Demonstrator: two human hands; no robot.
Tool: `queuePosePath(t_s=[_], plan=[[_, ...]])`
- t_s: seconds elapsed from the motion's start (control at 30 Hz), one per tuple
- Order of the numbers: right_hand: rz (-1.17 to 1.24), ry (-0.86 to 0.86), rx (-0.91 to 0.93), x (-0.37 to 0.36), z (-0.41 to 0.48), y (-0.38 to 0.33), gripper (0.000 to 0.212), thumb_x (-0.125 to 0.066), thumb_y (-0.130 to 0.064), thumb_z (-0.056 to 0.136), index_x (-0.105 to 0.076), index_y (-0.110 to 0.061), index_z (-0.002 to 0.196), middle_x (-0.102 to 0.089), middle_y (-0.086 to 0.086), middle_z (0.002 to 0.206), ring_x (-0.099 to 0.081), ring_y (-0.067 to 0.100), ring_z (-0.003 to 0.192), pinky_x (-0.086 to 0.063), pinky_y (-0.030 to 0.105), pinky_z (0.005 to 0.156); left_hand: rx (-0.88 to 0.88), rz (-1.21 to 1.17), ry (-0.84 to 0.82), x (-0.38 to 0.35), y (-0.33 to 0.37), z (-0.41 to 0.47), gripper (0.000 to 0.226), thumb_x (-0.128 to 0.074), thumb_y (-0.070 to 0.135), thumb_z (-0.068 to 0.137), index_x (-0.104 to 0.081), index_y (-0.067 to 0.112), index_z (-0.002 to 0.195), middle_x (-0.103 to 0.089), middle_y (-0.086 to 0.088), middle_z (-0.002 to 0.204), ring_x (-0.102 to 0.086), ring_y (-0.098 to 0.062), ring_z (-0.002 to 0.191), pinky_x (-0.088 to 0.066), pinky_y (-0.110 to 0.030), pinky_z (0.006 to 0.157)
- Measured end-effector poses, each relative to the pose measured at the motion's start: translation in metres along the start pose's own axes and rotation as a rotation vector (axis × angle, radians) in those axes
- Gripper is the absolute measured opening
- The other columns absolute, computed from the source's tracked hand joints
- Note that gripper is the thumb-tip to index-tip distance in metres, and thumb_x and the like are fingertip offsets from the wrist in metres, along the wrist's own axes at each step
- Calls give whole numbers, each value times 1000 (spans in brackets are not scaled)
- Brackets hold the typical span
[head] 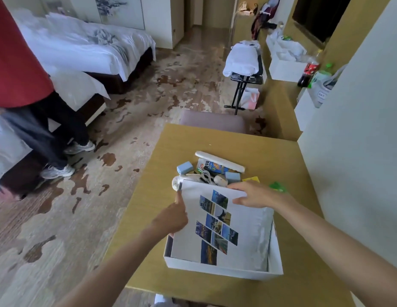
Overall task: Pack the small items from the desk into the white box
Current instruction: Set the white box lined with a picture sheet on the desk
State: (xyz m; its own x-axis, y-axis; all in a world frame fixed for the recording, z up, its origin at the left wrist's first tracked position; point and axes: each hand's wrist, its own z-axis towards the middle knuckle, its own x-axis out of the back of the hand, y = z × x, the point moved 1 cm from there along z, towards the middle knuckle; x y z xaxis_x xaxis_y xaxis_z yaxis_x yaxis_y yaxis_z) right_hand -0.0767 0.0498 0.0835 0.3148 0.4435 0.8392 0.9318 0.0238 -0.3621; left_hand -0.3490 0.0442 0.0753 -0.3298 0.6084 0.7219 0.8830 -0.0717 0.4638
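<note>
The white box [219, 268] sits on the wooden desk [270, 156] near its front edge. Its white lid [193, 235], printed with small photo tiles, tilts up out of the box. My left hand [174, 217] grips the lid's left edge and my right hand [256, 194] holds its far top edge. Just beyond the lid lie the small items: two light blue blocks [185, 167], a long white case [219, 161], a colourful carton [212, 166], a white cable [206, 175], a white rounded device [221, 180], a yellow piece [252, 179] and a green piece [277, 186].
A white wall [359, 129] borders the desk's right side. A padded chair [213, 120] stands at the far edge. Another person in a red top [15, 63] stands by the bed [86, 47] at left. Bottles and bags [313, 69] crowd the counter at back right.
</note>
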Motion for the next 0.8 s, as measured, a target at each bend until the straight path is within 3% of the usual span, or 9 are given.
queuePosePath(t_s=[0.07,0.2,0.37,0.47,0.53,0.6,0.7,0.8], plan=[[13,0,-16,-7,-1,4,58,-63,-44,87,-41,-39,141,-43,-15,148,-41,10,135,-38,30,102,-28,116,7,-3,2,-3,67,-38,20,96,5,13,147,-59,-22,118,-62,-33,95,-49,-40,79],[-17,-6,-31,-20,4,6,60,-62,-48,86,-37,-45,140,-41,-16,149,-41,12,135,-39,35,105,-50,324,-39,-4,5,-7,42,-34,35,97,-34,10,131,-51,-18,125,-58,-36,106,-47,-38,81],[-183,19,28,-33,10,3,60,-59,-40,90,-31,-47,142,-52,-7,142,-56,18,117,-44,29,77,-234,683,184,-9,11,5,31,-35,34,97,-48,14,117,-52,-11,117,-61,-30,98,-48,-36,70],[-340,66,85,-38,11,1,58,-55,-35,93,-31,-39,145,-57,0,136,-61,20,107,-48,27,62,-416,823,151,-11,8,25,36,-40,33,95,-45,14,126,-50,-10,127,-50,-29,116,-49,-40,83],[-444,89,136,-45,11,0,60,-51,-33,96,-26,-27,150,-49,3,144,-54,23,121,-51,35,82,-512,897,111,-16,5,38,43,-46,32,93,-43,14,132,-46,-10,136,-44,-29,122,-45,-42,92],[-505,109,173,-57,8,0,64,-50,-26,97,-19,-17,152,-41,8,147,-46,27,127,-44,39,96,-553,912,88,-21,3,50,46,-50,29,91,-42,13,134,-41,-12,143,-43,-30,126,-42,-43,99],[-537,123,170,-84,1,8,70,-49,-23,98,-8,-13,153,-20,15,157,-24,31,142,-23,42,115,-537,874,27,-27,0,64,52,-52,29,90,-36,13,137,-28,-12,152,-38,-30,132,-41,-44,102],[-561,94,170,-106,-7,20,66,-45,-17,100,-7,-17,154,-2,15,161,-4,30,148,-7,45,120,-516,853,-8,-33,-1,73,61,-54,32,89,-28,16,142,-20,-11,155,-31,-30,136,-43,-46,101]])
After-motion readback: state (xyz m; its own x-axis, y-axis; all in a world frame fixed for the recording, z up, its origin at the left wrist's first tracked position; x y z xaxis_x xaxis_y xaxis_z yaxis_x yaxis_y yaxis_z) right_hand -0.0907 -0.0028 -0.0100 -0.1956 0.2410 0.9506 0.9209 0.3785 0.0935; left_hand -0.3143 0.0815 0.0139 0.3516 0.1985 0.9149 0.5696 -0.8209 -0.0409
